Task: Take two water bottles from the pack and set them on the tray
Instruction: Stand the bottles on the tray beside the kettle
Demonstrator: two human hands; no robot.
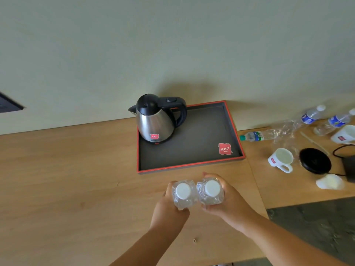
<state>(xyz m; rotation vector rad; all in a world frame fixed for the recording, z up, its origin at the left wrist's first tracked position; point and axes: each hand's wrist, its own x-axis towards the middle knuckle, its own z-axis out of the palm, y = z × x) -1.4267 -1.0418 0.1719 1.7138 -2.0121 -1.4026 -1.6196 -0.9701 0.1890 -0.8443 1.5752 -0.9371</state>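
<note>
I hold two clear water bottles upright, side by side, seen from above with white caps. My left hand (pixel 169 210) grips the left bottle (pixel 183 192); my right hand (pixel 230 204) grips the right bottle (pixel 211 190). Both bottles hover over the wooden desk just in front of the tray's near edge. The grey tray (pixel 199 139) with a red rim lies beyond them, a red logo in its near right corner. The torn plastic pack (pixel 286 129) lies to the right with other bottles around it.
A steel kettle (pixel 155 120) with black lid and handle stands in the tray's far left corner. To the right are lying bottles (pixel 257 135), a white mug (pixel 281 159), a black kettle base (pixel 315 160) with cable, and a white jug (pixel 344 134). The desk edge drops off at lower right.
</note>
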